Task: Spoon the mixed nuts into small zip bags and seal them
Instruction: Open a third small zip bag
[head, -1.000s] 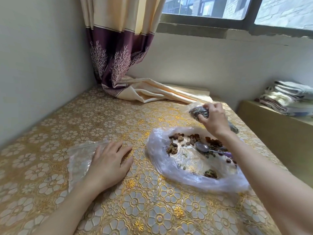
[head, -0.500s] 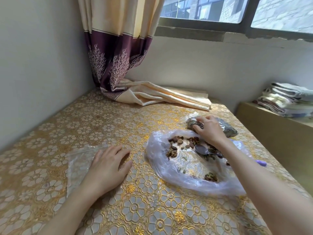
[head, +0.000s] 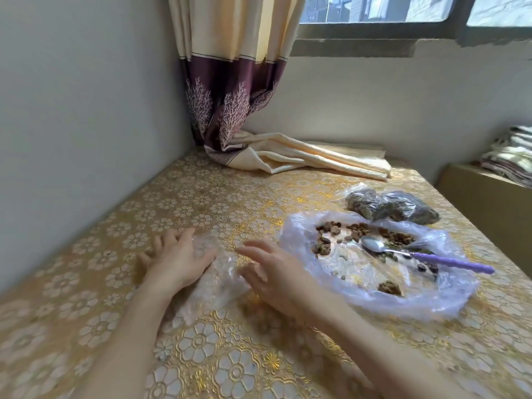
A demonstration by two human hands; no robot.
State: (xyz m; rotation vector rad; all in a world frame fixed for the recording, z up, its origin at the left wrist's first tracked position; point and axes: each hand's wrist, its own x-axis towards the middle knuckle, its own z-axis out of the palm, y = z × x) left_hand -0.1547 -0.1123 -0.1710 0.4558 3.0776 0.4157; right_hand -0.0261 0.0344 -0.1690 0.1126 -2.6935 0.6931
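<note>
Empty zip bag point(head: 218, 280) under both hands point(head: 224, 269)

glossy embossed tablecloth point(head: 201, 203), clear plastic zip bag point(head: 218, 283), metal spoon point(head: 374, 245) w/ plastic handle

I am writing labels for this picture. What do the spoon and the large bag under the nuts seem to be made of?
Spoon: the bowl looks like polished metal, since it is silvery and reflects light; the handle looks like purple plastic, matte and evenly coloured.
Large bag: thin clear plastic film, probably, because it is see-through, crinkled and glossy at the folds.
</note>
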